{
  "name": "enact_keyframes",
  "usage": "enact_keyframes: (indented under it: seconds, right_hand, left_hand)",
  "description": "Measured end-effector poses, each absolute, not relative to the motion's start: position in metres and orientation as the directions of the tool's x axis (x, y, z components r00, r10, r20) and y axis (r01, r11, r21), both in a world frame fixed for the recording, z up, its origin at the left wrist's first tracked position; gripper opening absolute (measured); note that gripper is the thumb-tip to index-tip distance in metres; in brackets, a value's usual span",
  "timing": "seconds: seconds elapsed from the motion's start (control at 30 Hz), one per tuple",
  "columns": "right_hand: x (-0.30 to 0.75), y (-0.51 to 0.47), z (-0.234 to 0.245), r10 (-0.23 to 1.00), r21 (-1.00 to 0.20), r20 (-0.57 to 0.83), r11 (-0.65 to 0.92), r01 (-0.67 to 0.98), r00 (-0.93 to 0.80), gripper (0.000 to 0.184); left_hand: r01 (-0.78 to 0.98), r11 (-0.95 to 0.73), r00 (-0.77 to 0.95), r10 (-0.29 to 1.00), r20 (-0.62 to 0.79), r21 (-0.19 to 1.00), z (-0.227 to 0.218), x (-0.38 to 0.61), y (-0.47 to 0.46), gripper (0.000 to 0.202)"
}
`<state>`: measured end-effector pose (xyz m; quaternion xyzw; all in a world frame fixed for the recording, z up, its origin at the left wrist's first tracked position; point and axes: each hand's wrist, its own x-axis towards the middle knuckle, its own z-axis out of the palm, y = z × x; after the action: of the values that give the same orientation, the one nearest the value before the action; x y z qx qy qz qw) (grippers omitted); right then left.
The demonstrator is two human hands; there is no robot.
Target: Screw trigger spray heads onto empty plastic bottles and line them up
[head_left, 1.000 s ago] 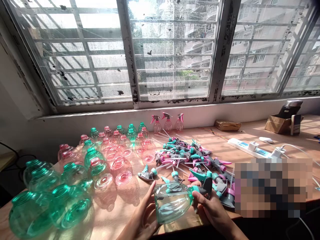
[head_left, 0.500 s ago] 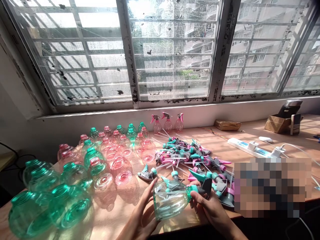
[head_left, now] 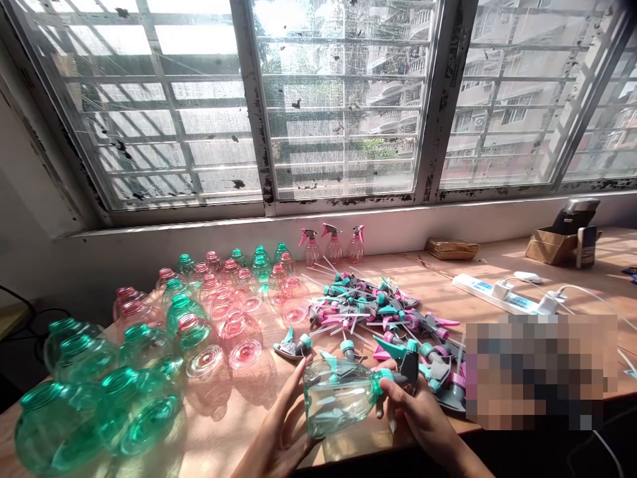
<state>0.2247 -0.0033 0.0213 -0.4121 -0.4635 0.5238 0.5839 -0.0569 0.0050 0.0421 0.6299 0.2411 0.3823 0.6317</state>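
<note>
I hold a clear green-tinted spray bottle (head_left: 338, 395) on its side just above the table's near edge. My left hand (head_left: 281, 431) cups its base, fingers wrapped along the body. At the neck, my right hand (head_left: 415, 411) grips the teal collar where a grey and teal trigger head (head_left: 405, 362) sits. A heap of loose trigger heads (head_left: 378, 315) in teal, pink and grey lies just behind the bottle.
Several empty green bottles (head_left: 99, 392) and pink bottles (head_left: 233, 312) cover the wooden table's left half. Three small pink spray bottles (head_left: 332, 244) stand by the wall. A white power strip (head_left: 502, 295) with cables and a cardboard box (head_left: 560, 245) lie at right.
The bottle has shifted slightly left and turned a little in my hands. My right hand has stayed at the neck, and my left fingers have moved along the base.
</note>
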Motion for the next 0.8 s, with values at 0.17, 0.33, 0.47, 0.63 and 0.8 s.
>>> enact_keyframes:
  seconds: [0.17, 0.33, 0.47, 0.63, 0.8]
  right_hand:
    - [0.225, -0.003, 0.022, 0.993, -0.962, 0.122, 0.119, -0.248, 0.001, 0.047]
    - [0.222, -0.003, 0.025, 0.988, -0.948, 0.155, 0.151, -0.280, 0.005, 0.043]
    - [0.222, -0.004, 0.026, 0.988, -0.951, 0.153, 0.153, -0.270, 0.024, 0.044]
    - [0.222, -0.005, 0.027, 0.990, -0.957, 0.137, 0.141, -0.252, 0.033, 0.047]
    - [0.222, -0.006, 0.030, 0.990, -0.966, 0.139, 0.138, -0.219, 0.011, 0.050]
  left_hand:
    - [-0.146, -0.132, 0.586, 0.787, 0.193, 0.980, 0.035, -0.059, 0.008, 0.088]
    - [-0.149, -0.149, 0.600, 0.772, 0.209, 0.978, 0.042, -0.061, 0.006, 0.089]
    - [-0.196, -0.059, 0.628, 0.759, 0.171, 0.979, 0.044, -0.059, 0.004, 0.085]
    - [-0.202, -0.048, 0.588, 0.793, 0.160, 0.978, 0.031, -0.058, 0.006, 0.075]
    - [-0.214, -0.029, 0.601, 0.784, 0.155, 0.976, 0.037, -0.059, 0.003, 0.089]
